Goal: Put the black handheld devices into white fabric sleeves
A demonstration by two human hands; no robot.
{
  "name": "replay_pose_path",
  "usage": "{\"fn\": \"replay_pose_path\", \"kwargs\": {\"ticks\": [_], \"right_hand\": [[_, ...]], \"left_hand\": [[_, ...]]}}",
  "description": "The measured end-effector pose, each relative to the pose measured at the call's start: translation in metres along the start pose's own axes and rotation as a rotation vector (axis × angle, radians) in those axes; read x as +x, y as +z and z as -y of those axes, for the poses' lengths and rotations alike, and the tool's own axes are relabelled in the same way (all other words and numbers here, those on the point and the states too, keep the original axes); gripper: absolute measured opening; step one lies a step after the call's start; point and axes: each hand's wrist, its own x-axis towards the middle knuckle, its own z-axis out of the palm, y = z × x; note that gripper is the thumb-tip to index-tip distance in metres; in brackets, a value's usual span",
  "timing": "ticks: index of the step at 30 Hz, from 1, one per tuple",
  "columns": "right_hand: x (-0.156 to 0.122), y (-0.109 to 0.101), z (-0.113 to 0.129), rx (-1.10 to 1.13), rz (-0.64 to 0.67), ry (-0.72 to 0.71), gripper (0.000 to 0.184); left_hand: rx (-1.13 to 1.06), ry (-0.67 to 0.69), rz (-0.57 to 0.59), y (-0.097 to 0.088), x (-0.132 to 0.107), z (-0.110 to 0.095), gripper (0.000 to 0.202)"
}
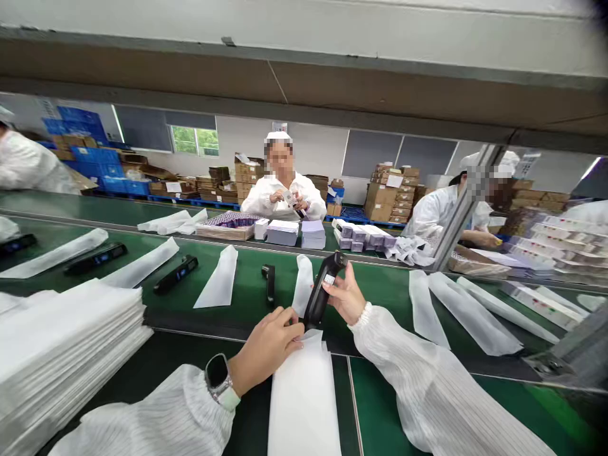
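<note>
My right hand grips a black handheld device with a rounded head and a small white label, held tilted above the near edge of the belt. Its lower end meets the mouth of a white sleeve, a thin flat pouch on top of a narrow stack in front of me. At that mouth, the bent fingers of my left hand pinch the sleeve beside the device's lower end; the fingertips are partly hidden. A watch is on my left wrist.
A tall stack of white sleeves stands at left. On the green belt lie several black devices and loose sleeves. Across it, a co-worker handles a small item behind boxes. A metal post rises at right.
</note>
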Motion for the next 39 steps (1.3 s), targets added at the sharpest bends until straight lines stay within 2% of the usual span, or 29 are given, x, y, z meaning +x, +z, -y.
{"fn": "replay_pose_path", "kwargs": {"ticks": [4,11,16,20,23,27,29,34,37,39], "right_hand": [[-0.001,0.004,0.0,-0.007,0.027,0.008,0.068],[-0.002,0.004,-0.002,-0.033,0.068,-0.033,0.068],[-0.002,0.003,-0.007,-0.051,0.068,-0.014,0.069],[-0.002,0.006,-0.01,-0.071,0.063,0.03,0.065],[-0.002,0.007,-0.014,-0.139,0.083,0.099,0.05],[-0.004,0.004,-0.023,-0.234,0.236,0.22,0.029],[-0.005,0.001,-0.025,-0.228,0.351,0.256,0.032],[-0.012,-0.001,-0.021,-0.132,0.768,0.327,0.046],[-0.025,0.007,-0.021,-0.102,0.811,0.331,0.046],[-0.035,0.016,-0.024,-0.038,0.717,0.346,0.043]], "left_hand": [[-0.019,-0.013,-0.044,0.0,-0.001,0.002,0.012],[-0.017,-0.023,0.013,0.002,0.0,0.003,0.006],[-0.023,-0.007,-0.032,0.001,-0.001,0.002,0.01],[-0.188,-0.062,-0.079,-0.002,-0.001,0.001,0.017],[-0.446,-0.19,-0.101,-0.009,0.003,-0.001,0.023],[-0.737,-0.364,-0.123,-0.023,0.013,-0.005,0.028],[-0.831,-0.4,-0.12,-0.031,0.016,-0.009,0.03],[-0.983,-0.422,-0.101,-0.043,0.016,-0.015,0.032],[-1.007,-0.358,-0.085,-0.043,0.015,-0.012,0.032],[-1.009,-0.287,-0.095,-0.043,0.015,-0.009,0.031]]}}
